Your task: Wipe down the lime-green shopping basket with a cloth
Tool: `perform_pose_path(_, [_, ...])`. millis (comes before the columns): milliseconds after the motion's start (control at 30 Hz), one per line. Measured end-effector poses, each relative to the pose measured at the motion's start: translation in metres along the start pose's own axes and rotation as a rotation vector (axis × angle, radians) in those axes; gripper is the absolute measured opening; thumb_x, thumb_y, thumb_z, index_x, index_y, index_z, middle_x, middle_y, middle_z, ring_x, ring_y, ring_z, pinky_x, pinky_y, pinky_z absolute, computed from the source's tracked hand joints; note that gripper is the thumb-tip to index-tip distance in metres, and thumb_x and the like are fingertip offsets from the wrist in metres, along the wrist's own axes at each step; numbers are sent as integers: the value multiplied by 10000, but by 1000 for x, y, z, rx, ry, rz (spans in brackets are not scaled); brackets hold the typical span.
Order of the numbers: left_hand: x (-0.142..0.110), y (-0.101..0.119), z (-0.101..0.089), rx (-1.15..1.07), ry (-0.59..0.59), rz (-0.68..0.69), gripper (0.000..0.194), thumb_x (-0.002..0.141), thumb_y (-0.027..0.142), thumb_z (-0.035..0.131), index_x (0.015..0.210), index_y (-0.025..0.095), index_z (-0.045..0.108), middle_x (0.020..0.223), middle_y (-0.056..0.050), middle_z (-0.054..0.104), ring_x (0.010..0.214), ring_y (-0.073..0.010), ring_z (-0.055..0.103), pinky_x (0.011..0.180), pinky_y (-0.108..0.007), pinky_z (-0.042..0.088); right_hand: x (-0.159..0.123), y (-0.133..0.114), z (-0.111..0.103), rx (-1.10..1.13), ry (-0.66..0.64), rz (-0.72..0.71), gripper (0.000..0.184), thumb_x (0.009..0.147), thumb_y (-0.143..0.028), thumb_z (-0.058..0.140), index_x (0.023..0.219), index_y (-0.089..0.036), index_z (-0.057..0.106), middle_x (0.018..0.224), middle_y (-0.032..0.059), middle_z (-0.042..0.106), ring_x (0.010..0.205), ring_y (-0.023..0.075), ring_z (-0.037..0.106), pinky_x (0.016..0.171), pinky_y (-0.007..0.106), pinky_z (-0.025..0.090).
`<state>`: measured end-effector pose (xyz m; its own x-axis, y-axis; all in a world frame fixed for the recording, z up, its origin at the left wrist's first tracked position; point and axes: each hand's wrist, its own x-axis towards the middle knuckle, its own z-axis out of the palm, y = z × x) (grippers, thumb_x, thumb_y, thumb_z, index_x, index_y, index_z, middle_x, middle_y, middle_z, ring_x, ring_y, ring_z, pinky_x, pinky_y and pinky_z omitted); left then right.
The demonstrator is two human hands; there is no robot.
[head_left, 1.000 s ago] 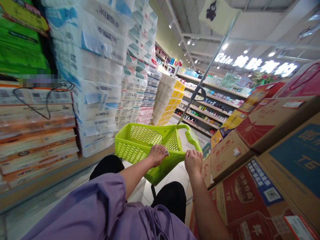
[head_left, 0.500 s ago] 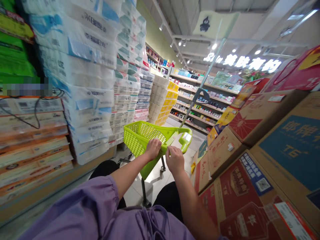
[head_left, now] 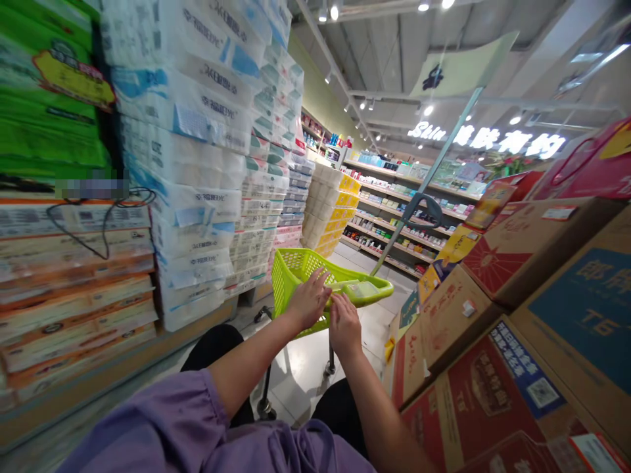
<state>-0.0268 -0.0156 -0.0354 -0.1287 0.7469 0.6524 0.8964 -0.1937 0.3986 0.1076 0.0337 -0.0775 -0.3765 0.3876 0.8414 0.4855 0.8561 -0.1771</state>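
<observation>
A lime-green plastic shopping basket [head_left: 296, 276] stands on a wheeled frame in the aisle ahead of me, and its handle [head_left: 362, 289] lies flat at the near right. My left hand [head_left: 309, 299] rests on the basket's near rim with its fingers stretched out and apart. Just right of it, my right hand [head_left: 345, 325] is curled closed against the rim beside the handle. Purple sleeves cover my upper arms, and my black trousers show below.
Tall stacks of wrapped tissue packs [head_left: 192, 164] line the left side. Cardboard boxes [head_left: 493, 368] are piled close on the right. A slanted pole [head_left: 424, 190] rises behind the basket. Stocked shelves [head_left: 394, 217] cross the far end, and the white tile floor [head_left: 296, 374] runs between.
The basket has moved further from me and sits level, with its handle lying flat. My left hand has gone from a closed grip on the rim to stretched fingers. Both hands sit closer together.
</observation>
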Motion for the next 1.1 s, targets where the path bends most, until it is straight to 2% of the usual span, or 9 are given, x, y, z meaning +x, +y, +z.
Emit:
perform_pose_path(100, [-2, 4, -17, 167, -69, -37, 480, 973, 447, 233, 1181, 174, 569, 1113, -119, 656, 1033, -245, 577, 873, -402, 430, 8, 11, -9, 24, 18, -61, 345, 951, -227, 348, 1153, -158, 619, 1151, 124, 659, 1123, 206, 582, 963, 388, 459])
perform_pose_path(200, [-8, 4, -29, 282, -78, -29, 466, 966, 453, 266, 1036, 184, 641, 958, -101, 689, 919, -242, 584, 819, -401, 423, 17, 37, -12, -158, 87, 27, 370, 951, -279, 350, 1173, -136, 610, 1217, 147, 620, 1269, 268, 451, 1020, 488, 380])
perform_pose_path(267, [-13, 5, -32, 308, -53, -24, 456, 962, 454, 282, 1040, 184, 642, 967, -107, 682, 938, -252, 568, 824, -414, 413, 19, 54, -9, -254, 86, 104, 426, 963, -337, 312, 1154, -115, 621, 1226, 166, 608, 1279, 296, 421, 1024, 519, 346])
perform_pose_path(367, [-20, 12, -30, 317, -44, -8, 453, 958, 457, 292, 1102, 179, 620, 1051, -121, 661, 992, -270, 546, 852, -436, 400, 16, 62, 0, -286, 44, 133, 491, 980, -362, 246, 1136, -102, 631, 1188, 167, 627, 1193, 282, 486, 1006, 487, 354])
perform_pose_path(533, [-27, 24, -15, 343, -18, -2, 501, 908, 534, 383, 1212, 178, 562, 1268, -179, 557, 1078, -338, 499, 890, -515, 364, 4, 39, 3, -299, 85, 107, 448, 986, -344, 289, 1175, -99, 612, 1203, 161, 623, 1197, 271, 480, 1013, 459, 345])
perform_pose_path(633, [-24, 17, -16, 369, -19, -42, 504, 899, 543, 405, 1229, 190, 549, 1145, -167, 619, 999, -316, 537, 855, -484, 377, 4, 27, -4, -280, 82, 52, 399, 979, -335, 342, 1161, -128, 631, 1181, 134, 646, 1175, 257, 505, 999, 429, 353])
perform_pose_path(800, [-15, -10, -40, 423, -34, -87, 475, 942, 501, 317, 1087, 171, 627, 889, -119, 679, 847, -266, 582, 774, -410, 393, 13, 31, -18, -244, 17, -4, 359, 979, -321, 365, 1076, -187, 683, 1099, 71, 694, 1040, 212, 584, 948, 356, 360])
perform_pose_path(933, [-11, -20, -51, 508, -19, -147, 487, 961, 472, 266, 1024, 179, 650, 892, -102, 690, 849, -260, 575, 786, -402, 385, 8, 24, -14, -301, 36, -16, 366, 980, -304, 357, 1175, -156, 629, 1150, 95, 672, 1055, 219, 574, 955, 356, 335])
perform_pose_path(1100, [-15, -15, -41, 526, 29, -135, 500, 943, 509, 294, 1098, 174, 632, 966, -120, 676, 910, -287, 550, 847, -454, 368, -2, -3, 2, -322, 98, 27, 348, 963, -275, 386, 1214, -154, 594, 1165, 108, 656, 1044, 234, 556, 947, 379, 320])
